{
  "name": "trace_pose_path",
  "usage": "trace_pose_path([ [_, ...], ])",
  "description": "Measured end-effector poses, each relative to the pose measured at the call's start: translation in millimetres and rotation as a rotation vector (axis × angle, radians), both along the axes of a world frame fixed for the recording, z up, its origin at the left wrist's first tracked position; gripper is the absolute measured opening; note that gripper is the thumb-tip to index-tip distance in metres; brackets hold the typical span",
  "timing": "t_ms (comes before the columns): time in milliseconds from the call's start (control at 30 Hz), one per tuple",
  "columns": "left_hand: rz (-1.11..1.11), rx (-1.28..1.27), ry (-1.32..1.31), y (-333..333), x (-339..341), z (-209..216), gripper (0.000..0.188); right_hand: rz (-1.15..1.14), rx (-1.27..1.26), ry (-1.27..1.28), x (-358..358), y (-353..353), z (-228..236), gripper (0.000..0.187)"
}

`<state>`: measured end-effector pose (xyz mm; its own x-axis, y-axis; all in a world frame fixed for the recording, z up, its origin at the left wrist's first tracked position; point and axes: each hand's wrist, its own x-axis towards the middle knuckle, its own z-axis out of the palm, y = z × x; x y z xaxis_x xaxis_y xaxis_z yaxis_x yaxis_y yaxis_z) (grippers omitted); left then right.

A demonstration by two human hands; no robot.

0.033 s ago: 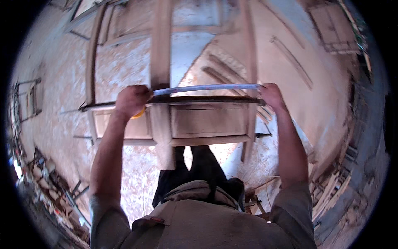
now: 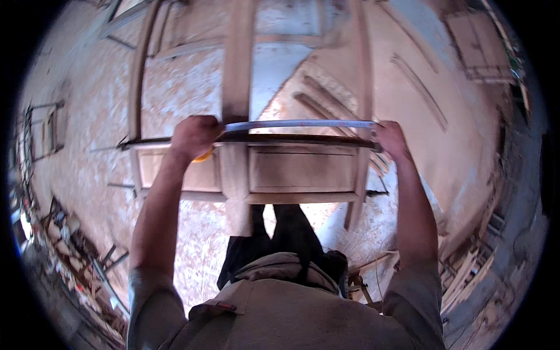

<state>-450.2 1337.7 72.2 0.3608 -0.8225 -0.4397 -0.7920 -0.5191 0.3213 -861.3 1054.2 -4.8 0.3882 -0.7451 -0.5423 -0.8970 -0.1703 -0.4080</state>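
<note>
A pale tape measure blade (image 2: 300, 123) stretches between my hands, above the dark rail (image 2: 303, 139) of a wooden frame. My left hand (image 2: 197, 135) is closed around the tape measure, and a bit of its yellow case (image 2: 202, 156) peeks out under the palm. At the other end, my right hand (image 2: 389, 137) pinches the blade near the frame's right post. Below the rail are wood panels (image 2: 300, 169) between upright posts. A wide middle post (image 2: 236, 64) runs under the blade close to my left hand.
Several wood strips (image 2: 321, 99) lie on the dusty floor beyond the frame. A slatted wooden piece (image 2: 475, 44) is at far right. Scrap and tools (image 2: 76, 251) pile up at lower left, and boards (image 2: 469, 280) lean at lower right.
The whole scene, with the frame and both hands, sits slightly farther right in the picture. Both hands keep their hold on the tape measure, its blade still stretched.
</note>
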Motion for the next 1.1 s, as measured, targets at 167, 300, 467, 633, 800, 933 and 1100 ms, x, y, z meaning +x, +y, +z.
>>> trace_pose_path([
  [167,0.087,0.255,-0.024,-14.3,-2.1,6.4,0.034,-0.062,-0.045,-0.075,17.3,16.9,26.5,0.032],
  [300,0.105,0.280,-0.091,-19.8,-5.9,6.8,0.034,-0.015,-0.007,-0.051,28.0,16.2,39.8,0.030],
  [467,0.114,0.274,-0.051,-21.0,1.8,3.3,0.032,0.000,-0.008,-0.027,21.2,11.4,29.8,0.032],
  [633,0.113,0.293,-0.071,-24.9,2.0,3.8,0.031,0.039,-0.051,-0.011,25.0,14.4,33.6,0.035],
  [800,0.118,0.284,-0.042,-22.7,5.2,1.0,0.031,-0.033,-0.060,-0.021,27.3,18.9,29.9,0.035],
  [933,0.124,0.273,-0.034,-20.1,8.1,-5.9,0.032,-0.004,-0.057,-0.015,26.0,16.9,29.2,0.035],
  [1100,0.121,0.267,-0.027,-20.6,11.8,-10.5,0.034,-0.080,0.011,-0.032,20.4,11.2,22.8,0.034],
])
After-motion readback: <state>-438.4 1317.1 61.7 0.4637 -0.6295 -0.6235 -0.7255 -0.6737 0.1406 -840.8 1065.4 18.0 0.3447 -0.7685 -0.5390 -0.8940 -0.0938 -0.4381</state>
